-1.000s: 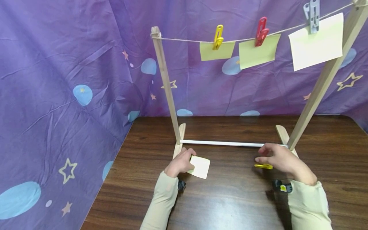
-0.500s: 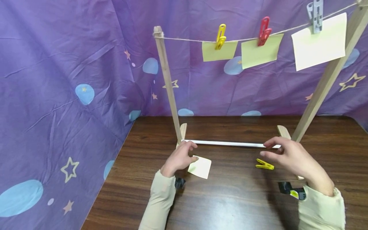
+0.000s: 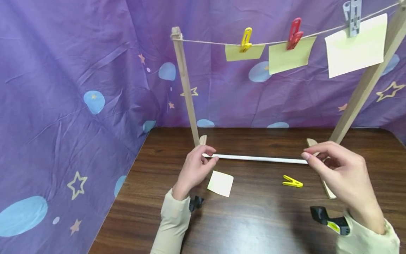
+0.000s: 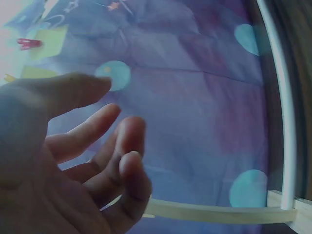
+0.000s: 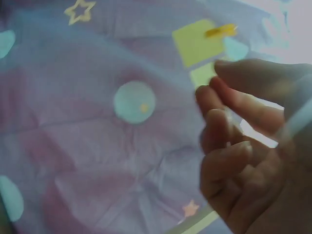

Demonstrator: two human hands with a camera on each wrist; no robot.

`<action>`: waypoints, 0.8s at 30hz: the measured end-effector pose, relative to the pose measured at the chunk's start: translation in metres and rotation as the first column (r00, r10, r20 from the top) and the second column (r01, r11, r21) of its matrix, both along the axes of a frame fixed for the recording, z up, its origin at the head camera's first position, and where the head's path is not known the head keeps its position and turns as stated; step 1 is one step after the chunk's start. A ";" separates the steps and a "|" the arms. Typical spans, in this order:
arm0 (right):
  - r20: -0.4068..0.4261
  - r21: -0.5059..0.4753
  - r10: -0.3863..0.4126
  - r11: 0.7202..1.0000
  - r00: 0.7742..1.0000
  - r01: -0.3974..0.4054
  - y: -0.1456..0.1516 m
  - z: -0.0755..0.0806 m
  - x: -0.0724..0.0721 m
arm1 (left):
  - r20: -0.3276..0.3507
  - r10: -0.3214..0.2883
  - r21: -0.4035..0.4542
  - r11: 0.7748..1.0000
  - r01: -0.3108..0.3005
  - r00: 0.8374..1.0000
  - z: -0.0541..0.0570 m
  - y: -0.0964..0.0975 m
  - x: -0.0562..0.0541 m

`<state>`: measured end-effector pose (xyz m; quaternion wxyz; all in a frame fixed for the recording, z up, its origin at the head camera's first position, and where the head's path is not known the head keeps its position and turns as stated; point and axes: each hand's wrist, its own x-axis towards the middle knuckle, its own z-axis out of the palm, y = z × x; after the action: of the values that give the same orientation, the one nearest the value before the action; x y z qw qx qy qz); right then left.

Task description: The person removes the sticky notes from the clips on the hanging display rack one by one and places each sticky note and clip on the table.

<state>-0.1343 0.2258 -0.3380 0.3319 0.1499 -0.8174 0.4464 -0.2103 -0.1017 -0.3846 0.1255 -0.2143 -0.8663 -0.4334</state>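
My left hand [image 3: 195, 169] hovers over the table behind a pale yellow paper note [image 3: 220, 183], its fingers loosely bent with nothing between them. In the left wrist view, the thumb of the left hand [image 4: 73, 141] stands apart from the other fingers. My right hand [image 3: 349, 176] is raised to the right of a yellow clothespin [image 3: 292, 181] that lies on the table. Thumb and fingertips of the right hand [image 5: 243, 141] come near each other, and no object shows in them.
A wooden stand's left post [image 3: 185, 88] and right post [image 3: 364, 84] carry a string. A yellow clip [image 3: 246, 39], a red clip [image 3: 295, 34] and a grey clip [image 3: 355, 19] hold paper notes on it. A white rod [image 3: 257, 158] joins the base.
Both hands have lifted away, the left from the paper note and the right from the yellow clothespin. The right hand has also moved to the right. Note and clothespin stay on the table.
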 end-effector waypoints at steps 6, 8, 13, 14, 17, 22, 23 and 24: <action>-0.110 -0.138 0.067 0.987 0.992 -0.082 -0.011 0.014 0.011 | -0.113 0.025 0.149 0.989 -0.008 0.993 0.009 0.001 0.006; -0.120 -0.164 0.092 0.980 0.989 -0.111 -0.013 0.015 0.013 | -0.130 0.045 0.190 0.982 -0.020 0.990 0.012 0.001 0.007; -0.129 -0.147 0.109 0.981 0.986 -0.127 -0.016 0.017 0.014 | -0.131 0.062 0.276 0.961 -0.023 0.989 0.015 0.002 0.011; -0.131 -0.132 0.109 0.983 0.985 -0.126 -0.017 0.018 0.014 | -0.130 0.058 0.288 0.957 -0.019 0.990 0.015 0.002 0.011; -0.139 -0.072 0.105 0.991 0.985 -0.116 -0.017 0.028 0.015 | -0.138 0.050 0.302 0.953 -0.006 0.989 0.017 0.002 0.011; -0.197 -0.048 0.152 0.985 0.969 -0.164 -0.016 0.051 0.017 | -0.166 0.050 0.286 0.958 0.000 0.985 0.025 0.002 0.007; -0.212 -0.046 0.164 0.983 0.963 -0.177 -0.016 0.055 0.016 | -0.173 0.052 0.281 0.960 -0.001 0.984 0.028 0.002 0.006; -0.225 -0.043 0.174 0.981 0.959 -0.189 -0.015 0.060 0.015 | -0.180 0.053 0.276 0.961 -0.001 0.982 0.031 0.001 0.005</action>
<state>-0.1190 0.2107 -0.2783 0.3827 0.2620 -0.7437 0.4816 -0.2054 -0.1005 -0.3537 0.2401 -0.2224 -0.7852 -0.5257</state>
